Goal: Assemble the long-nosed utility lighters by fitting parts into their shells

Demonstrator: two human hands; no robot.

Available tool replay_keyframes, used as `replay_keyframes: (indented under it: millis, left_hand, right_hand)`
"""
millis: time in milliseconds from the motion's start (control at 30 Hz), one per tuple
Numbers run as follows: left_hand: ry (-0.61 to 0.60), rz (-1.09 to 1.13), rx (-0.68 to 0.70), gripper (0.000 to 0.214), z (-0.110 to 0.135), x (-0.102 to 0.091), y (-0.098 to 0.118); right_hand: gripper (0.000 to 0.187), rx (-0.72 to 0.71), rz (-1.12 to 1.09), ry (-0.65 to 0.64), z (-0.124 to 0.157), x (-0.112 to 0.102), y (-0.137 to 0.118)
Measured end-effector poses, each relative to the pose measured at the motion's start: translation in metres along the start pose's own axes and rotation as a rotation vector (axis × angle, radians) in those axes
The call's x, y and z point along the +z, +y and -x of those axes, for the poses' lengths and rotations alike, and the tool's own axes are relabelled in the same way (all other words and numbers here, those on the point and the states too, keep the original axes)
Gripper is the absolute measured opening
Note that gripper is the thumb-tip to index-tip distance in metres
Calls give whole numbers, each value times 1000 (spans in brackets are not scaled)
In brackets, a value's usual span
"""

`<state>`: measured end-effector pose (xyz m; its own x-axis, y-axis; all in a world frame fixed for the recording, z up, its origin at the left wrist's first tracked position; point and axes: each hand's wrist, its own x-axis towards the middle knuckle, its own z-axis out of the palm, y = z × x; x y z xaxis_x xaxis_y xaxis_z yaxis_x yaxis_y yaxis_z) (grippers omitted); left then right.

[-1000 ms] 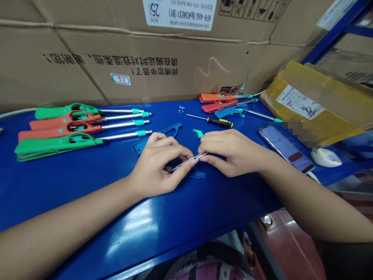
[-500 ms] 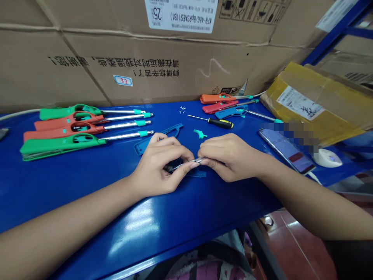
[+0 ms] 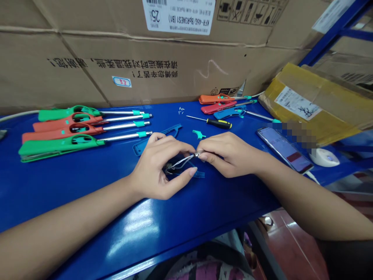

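Observation:
My right hand point(image 3: 230, 153) pinches a small metal tube point(image 3: 198, 154) between thumb and fingertips. Thin pale wires point(image 3: 182, 160) run from the tube toward my left palm, ending at a small dark part point(image 3: 168, 167) that is mostly hidden. My left hand point(image 3: 163, 165) curves around the wires, its thumb and index finger apart; its far fingers are partly hidden. Beneath that hand lies a blue plastic shell piece point(image 3: 198, 174), mostly covered. Behind it rests a blue lighter shell half point(image 3: 141, 146) with a loop handle. A loose teal trigger point(image 3: 199, 134) lies just beyond my fingertips.
Several long-necked lighters point(image 3: 62, 146) lie in a row at left on the blue table point(image 3: 87, 217). Three more lighters point(image 3: 230, 112), a screwdriver point(image 3: 219, 123) and tiny screws point(image 3: 181, 111) are at the back. A phone point(image 3: 285, 149), white mouse point(image 3: 325, 157) and taped carton point(image 3: 314, 101) stand right.
My left thumb has parted from the index finger and moved down, exposing the wires between them. The right hand still pinches the metal tube in nearly the same place.

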<state>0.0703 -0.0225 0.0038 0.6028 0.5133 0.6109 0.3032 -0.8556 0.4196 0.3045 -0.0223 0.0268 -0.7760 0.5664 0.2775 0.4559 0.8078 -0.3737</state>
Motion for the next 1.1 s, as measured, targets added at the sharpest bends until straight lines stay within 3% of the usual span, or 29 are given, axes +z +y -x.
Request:
replay_keyframes:
  millis: [333, 1100]
  left_hand:
    - [118, -91, 15, 8, 0, 6, -2]
    - [195, -145, 65, 8, 1, 7, -4]
  right_hand:
    - [35, 4, 71, -70, 0, -2, -1]
    - [38, 81, 92, -110, 0, -8, -1]
